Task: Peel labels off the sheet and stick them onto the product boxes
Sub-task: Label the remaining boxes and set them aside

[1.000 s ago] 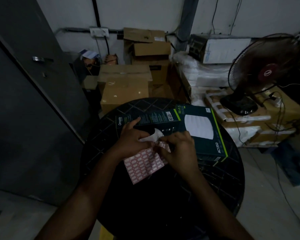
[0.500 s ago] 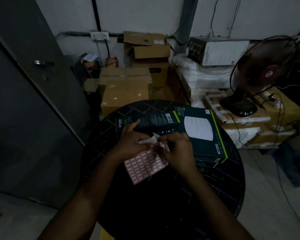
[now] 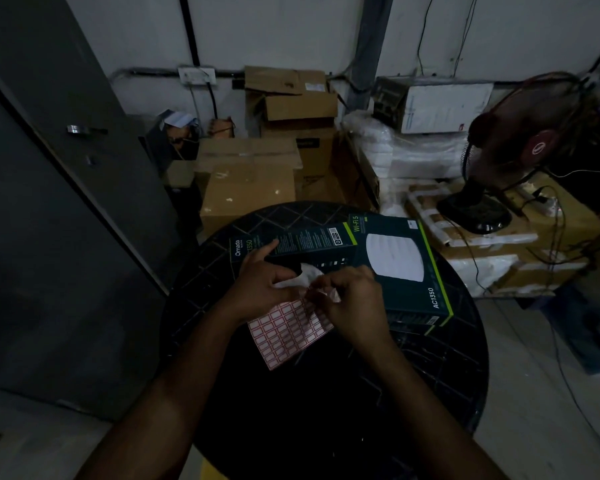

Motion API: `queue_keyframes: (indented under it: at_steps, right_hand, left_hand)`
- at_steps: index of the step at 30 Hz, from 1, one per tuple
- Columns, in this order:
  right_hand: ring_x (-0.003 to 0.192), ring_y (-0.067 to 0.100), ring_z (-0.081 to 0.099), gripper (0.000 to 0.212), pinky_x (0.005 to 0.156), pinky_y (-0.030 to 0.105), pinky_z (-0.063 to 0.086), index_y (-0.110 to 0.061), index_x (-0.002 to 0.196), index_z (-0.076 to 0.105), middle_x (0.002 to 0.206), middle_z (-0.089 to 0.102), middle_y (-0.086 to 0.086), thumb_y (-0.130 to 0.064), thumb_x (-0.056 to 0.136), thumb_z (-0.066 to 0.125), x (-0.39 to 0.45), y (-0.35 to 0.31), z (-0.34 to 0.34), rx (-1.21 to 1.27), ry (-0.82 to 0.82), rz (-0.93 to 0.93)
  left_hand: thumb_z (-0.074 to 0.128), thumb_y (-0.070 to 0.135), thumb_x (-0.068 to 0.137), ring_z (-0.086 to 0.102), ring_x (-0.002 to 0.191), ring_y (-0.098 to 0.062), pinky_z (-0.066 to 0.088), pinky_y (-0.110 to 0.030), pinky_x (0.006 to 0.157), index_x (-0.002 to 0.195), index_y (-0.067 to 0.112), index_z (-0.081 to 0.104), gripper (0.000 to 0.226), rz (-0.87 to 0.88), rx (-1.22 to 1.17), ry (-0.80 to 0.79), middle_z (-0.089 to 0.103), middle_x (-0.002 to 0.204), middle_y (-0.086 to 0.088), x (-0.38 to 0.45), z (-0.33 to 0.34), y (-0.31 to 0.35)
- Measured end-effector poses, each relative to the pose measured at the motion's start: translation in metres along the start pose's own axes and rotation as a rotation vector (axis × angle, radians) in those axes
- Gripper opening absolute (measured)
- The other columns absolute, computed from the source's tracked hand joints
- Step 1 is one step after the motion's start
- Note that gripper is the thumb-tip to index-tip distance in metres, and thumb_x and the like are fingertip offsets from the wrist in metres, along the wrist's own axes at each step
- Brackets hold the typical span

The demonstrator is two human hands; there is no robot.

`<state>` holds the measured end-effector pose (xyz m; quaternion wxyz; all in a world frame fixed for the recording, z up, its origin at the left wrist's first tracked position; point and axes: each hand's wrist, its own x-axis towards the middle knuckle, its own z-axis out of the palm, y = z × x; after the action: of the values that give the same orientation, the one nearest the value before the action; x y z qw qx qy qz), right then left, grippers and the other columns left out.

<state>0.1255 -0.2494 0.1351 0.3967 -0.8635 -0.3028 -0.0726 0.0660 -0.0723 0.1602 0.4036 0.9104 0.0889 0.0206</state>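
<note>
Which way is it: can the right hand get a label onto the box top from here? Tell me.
Probably yes. The right hand works at the sheet just beside the box, and the box top next to it lies bare.

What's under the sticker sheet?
The sticker sheet lies on the black round table. Its top end is hidden by both hands, the left hand and right hand.

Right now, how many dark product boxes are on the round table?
1: the product box lies flat on the round table, at its far right, behind both hands. Others may be hidden.
</note>
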Motion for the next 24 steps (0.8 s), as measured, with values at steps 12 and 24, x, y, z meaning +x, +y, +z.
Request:
queue_keyframes:
  at_steps: [12,24]
  right_hand:
    - [0.085,0.013,0.052,0.018,0.067,0.008,0.033,-0.026,0.072,0.071,0.075,0.06,-0.014,-0.031,0.084,0.058,0.004,0.005,-0.002,0.011,0.029,-0.035]
    - [0.077,0.019,0.07,0.009,0.073,0.042,0.058,-0.025,0.081,0.072,0.082,0.073,-0.003,-0.019,0.087,0.068,0.015,0.033,-0.014,0.369,-0.263,0.208]
  left_hand:
    - [0.08,0.035,0.077,0.0,0.149,-0.009,0.005,-0.037,0.118,0.071,0.05,0.064,0.022,0.014,-0.022,0.003,0.05,0.144,0.008,0.007,0.002,-0.012]
    - [0.076,0.03,0.082,0.0,0.141,-0.002,0.005,-0.036,0.118,0.092,0.033,0.072,0.011,-0.017,0.032,0.006,0.039,0.149,0.001,0.001,-0.003,0.003]
